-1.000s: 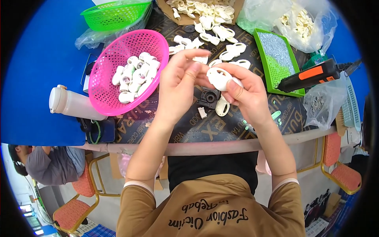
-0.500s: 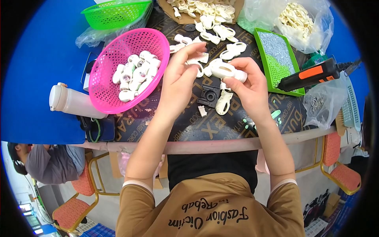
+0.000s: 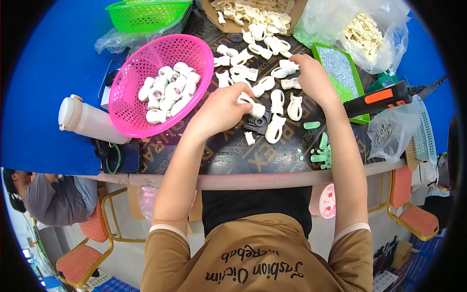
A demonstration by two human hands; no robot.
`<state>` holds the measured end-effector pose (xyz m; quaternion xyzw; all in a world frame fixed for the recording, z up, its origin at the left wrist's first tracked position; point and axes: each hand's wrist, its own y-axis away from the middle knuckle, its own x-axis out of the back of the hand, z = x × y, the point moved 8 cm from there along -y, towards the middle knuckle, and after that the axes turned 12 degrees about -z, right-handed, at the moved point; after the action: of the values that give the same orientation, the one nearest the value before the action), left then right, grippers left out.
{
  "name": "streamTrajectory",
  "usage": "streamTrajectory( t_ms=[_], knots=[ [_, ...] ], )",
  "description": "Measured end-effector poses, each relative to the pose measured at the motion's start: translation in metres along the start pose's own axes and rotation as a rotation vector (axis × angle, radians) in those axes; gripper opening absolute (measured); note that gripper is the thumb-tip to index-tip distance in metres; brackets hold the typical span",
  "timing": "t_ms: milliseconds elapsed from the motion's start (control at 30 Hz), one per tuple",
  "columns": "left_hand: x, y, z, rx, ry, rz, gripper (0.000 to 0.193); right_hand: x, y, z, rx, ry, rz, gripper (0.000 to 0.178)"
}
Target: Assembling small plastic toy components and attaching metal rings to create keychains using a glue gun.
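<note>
Left hand [image 3: 224, 110] pinches white shell [image 3: 257, 110] over jig [image 3: 261, 128]; contact unclear. Shell looks light, stiff, a bit slick; thin window rims likely fragile. Best hold: the chunky round end, clear of the rims. Right hand [image 3: 314, 80] is apart, farther forward, fingertips at second shell [image 3: 283, 70]; can't tell if it grips.

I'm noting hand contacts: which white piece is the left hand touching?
The white piece partly hiding the black block; of those visible, the left hand grips only that.
</note>
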<state>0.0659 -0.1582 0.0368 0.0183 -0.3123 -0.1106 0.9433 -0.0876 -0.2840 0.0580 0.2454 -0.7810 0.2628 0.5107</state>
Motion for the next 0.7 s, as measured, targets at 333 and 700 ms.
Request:
streamTrajectory(
  t_ms=[333,700],
  knots=[
    [-0.003,-0.002,0.003,-0.124,0.918,-0.01,0.02,-0.014,-0.013,0.007,-0.012,0.217,-0.06,0.031],
    [0.032,0.111,0.061,-0.615,1.246,0.321,0.024,0.016,0.044,-0.039,0.223,-0.041,0.137,0.028]
  ],
)
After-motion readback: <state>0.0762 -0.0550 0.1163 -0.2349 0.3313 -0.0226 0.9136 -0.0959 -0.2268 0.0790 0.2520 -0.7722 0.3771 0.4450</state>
